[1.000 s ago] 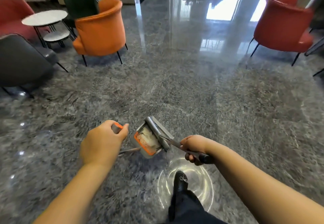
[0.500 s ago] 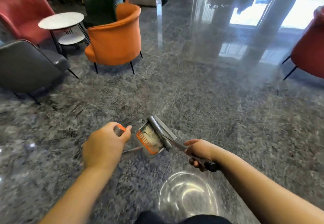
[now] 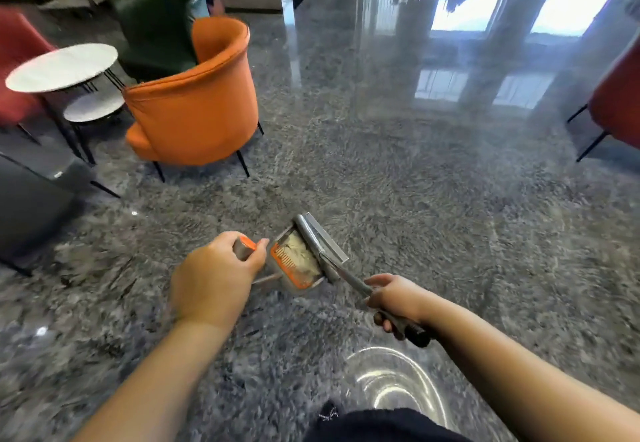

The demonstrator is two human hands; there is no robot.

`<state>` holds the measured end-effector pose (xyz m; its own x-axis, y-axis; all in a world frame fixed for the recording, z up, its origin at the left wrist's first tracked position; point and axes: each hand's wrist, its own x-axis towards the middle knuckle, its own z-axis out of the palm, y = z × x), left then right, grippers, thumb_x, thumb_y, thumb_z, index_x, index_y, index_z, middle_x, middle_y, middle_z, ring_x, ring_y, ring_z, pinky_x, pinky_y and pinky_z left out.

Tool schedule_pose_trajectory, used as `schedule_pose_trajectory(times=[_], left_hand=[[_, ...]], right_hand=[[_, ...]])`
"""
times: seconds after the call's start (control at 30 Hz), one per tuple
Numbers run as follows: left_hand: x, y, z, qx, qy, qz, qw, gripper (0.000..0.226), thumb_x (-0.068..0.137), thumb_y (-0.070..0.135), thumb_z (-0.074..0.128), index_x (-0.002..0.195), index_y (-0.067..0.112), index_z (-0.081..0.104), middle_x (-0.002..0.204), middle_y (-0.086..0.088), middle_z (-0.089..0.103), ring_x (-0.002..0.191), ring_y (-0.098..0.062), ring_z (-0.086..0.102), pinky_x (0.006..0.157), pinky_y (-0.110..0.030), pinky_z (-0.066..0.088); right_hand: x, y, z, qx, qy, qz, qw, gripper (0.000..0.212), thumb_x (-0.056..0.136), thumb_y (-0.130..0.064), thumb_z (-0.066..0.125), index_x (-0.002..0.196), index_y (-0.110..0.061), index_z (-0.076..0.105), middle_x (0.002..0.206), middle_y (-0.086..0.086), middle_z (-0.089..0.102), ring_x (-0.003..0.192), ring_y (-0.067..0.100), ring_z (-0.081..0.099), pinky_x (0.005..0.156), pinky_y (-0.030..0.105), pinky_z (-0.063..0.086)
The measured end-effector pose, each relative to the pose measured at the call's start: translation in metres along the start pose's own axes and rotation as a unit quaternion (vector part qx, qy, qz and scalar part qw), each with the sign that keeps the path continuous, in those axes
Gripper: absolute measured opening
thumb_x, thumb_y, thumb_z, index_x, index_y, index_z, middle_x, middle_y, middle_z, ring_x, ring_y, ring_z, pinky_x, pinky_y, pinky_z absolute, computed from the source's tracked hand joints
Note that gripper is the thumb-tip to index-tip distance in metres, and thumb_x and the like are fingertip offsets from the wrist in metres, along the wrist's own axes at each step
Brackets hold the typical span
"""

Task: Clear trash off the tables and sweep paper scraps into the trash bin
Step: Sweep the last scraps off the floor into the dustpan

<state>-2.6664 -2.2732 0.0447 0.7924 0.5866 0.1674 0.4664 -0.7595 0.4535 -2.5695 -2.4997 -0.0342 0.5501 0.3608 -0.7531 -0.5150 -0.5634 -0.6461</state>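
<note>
Compared to a second ago, everything in frame has slid right and gotten closer: the orange armchair (image 3: 197, 102) and the round white side table (image 3: 60, 67) now take up way more of the upper left, and the red chair (image 3: 620, 102) on the right is half cut off at the edge. Both hands are still carrying the same gear in pretty much the same pose, and the shoe that was showing at the bottom is gone.

So, the left hand (image 3: 214, 279) has its fingers curled around the top of the dustpan handle (image 3: 246, 247), grey with an orange cap, thumb pressed against it. Its dustpan (image 3: 294, 261) hangs just right of that hand, above the floor, with an orange comb strip along one edge and pale paper scraps (image 3: 300, 254) sitting inside it. Right hand (image 3: 394, 299) is wrapped tight around the broom handle (image 3: 377, 306), near its black grip end. The grey broom head (image 3: 320, 239) lies across the pan's far side, touching it.

Floor is glossy dark grey stone (image 3: 433, 216) with window glare up top. A dark green chair (image 3: 159, 22) sits behind the orange one, a smaller white table (image 3: 93, 107) is tucked under the big one, a red seat (image 3: 17, 60) is at far left and a dark grey chair (image 3: 31, 206) at lower left. No trash bin in view.
</note>
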Motion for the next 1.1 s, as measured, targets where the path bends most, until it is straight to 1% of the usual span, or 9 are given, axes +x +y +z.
schedule_pose_trajectory(times=[0.17,0.23,0.33,0.47,0.7,0.8,0.97,1.03,1.1], left_hand=[[0.098,0.028,0.034,-0.007,0.000,0.029,1.000,0.037,0.086,0.056,0.062,0.069,0.024,0.061,0.055,0.001,0.057,0.055,-0.028,0.053,0.050,-0.035,0.048],[0.135,0.041,0.052,-0.018,-0.002,0.028,0.999,0.036,0.086,0.055,0.062,0.070,0.023,0.062,0.057,-0.001,0.059,0.056,-0.029,0.052,0.051,-0.035,0.046],[0.197,0.059,0.085,-0.045,0.011,0.014,0.999,0.035,0.085,0.051,0.066,0.070,0.019,0.062,0.058,-0.003,0.061,0.059,-0.033,0.055,0.053,-0.039,0.049],[0.286,0.085,0.126,-0.059,0.012,0.001,0.998,0.036,0.084,0.054,0.065,0.072,0.020,0.062,0.062,-0.006,0.063,0.063,-0.035,0.058,0.055,-0.041,0.050],[0.421,0.126,0.170,-0.039,0.034,-0.004,0.999,0.034,0.083,0.051,0.068,0.075,0.019,0.067,0.067,-0.013,0.066,0.064,-0.038,0.060,0.051,-0.036,0.044],[0.471,0.133,0.184,-0.036,0.034,-0.015,0.999,0.031,0.083,0.050,0.069,0.075,0.019,0.068,0.067,-0.012,0.067,0.065,-0.038,0.060,0.051,-0.036,0.043],[0.577,0.140,0.217,-0.038,0.023,-0.005,0.999,0.029,0.084,0.049,0.068,0.072,0.023,0.064,0.059,-0.002,0.061,0.059,-0.032,0.055,0.049,-0.035,0.045],[0.628,0.144,0.234,-0.041,0.018,0.009,0.999,0.026,0.084,0.048,0.069,0.075,0.024,0.066,0.061,-0.003,0.062,0.061,-0.033,0.057,0.051,-0.037,0.047],[0.680,0.147,0.252,-0.048,0.014,0.014,0.999,0.023,0.084,0.048,0.070,0.084,0.025,0.069,0.066,-0.005,0.067,0.065,-0.036,0.060,0.054,-0.039,0.050]], right_hand=[[0.054,-0.061,-0.036,0.037,0.035,-0.007,0.999,0.050,0.093,0.004,0.045,0.140,-0.012,0.036,0.063,0.013,0.048,0.026,0.010,0.043,0.029,0.015,0.032],[0.080,-0.084,-0.054,0.044,0.044,-0.010,0.998,0.052,0.092,0.006,0.045,0.141,-0.011,0.036,0.067,0.013,0.049,0.025,0.009,0.043,0.028,0.015,0.032],[0.127,-0.125,-0.089,0.030,0.056,-0.018,0.998,0.053,0.092,0.006,0.045,0.142,-0.012,0.036,0.069,0.012,0.049,0.025,0.008,0.043,0.028,0.015,0.032],[0.192,-0.189,-0.143,0.020,0.047,-0.009,0.999,0.052,0.094,0.004,0.045,0.141,-0.013,0.035,0.069,0.011,0.048,0.025,0.006,0.042,0.029,0.013,0.030],[0.286,-0.301,-0.219,0.001,0.042,-0.004,0.999,0.052,0.094,0.003,0.045,0.142,-0.012,0.034,0.071,0.011,0.048,0.024,0.007,0.042,0.029,0.013,0.030],[0.328,-0.337,-0.237,0.000,0.036,0.001,0.999,0.052,0.093,0.003,0.045,0.142,-0.014,0.035,0.071,0.012,0.048,0.024,0.008,0.042,0.029,0.014,0.031],[0.407,-0.402,-0.268,-0.009,0.025,0.001,1.000,0.051,0.093,0.001,0.045,0.140,-0.016,0.035,0.070,0.012,0.051,0.027,0.009,0.044,0.030,0.015,0.032],[0.446,-0.433,-0.282,-0.013,0.027,0.011,0.999,0.051,0.093,-0.001,0.045,0.140,-0.018,0.036,0.065,0.012,0.053,0.029,0.012,0.045,0.031,0.016,0.032],[0.482,-0.468,-0.296,-0.012,0.028,0.016,0.999,0.051,0.093,0.000,0.044,0.140,-0.017,0.035,0.064,0.012,0.051,0.028,0.012,0.044,0.031,0.014,0.031]])
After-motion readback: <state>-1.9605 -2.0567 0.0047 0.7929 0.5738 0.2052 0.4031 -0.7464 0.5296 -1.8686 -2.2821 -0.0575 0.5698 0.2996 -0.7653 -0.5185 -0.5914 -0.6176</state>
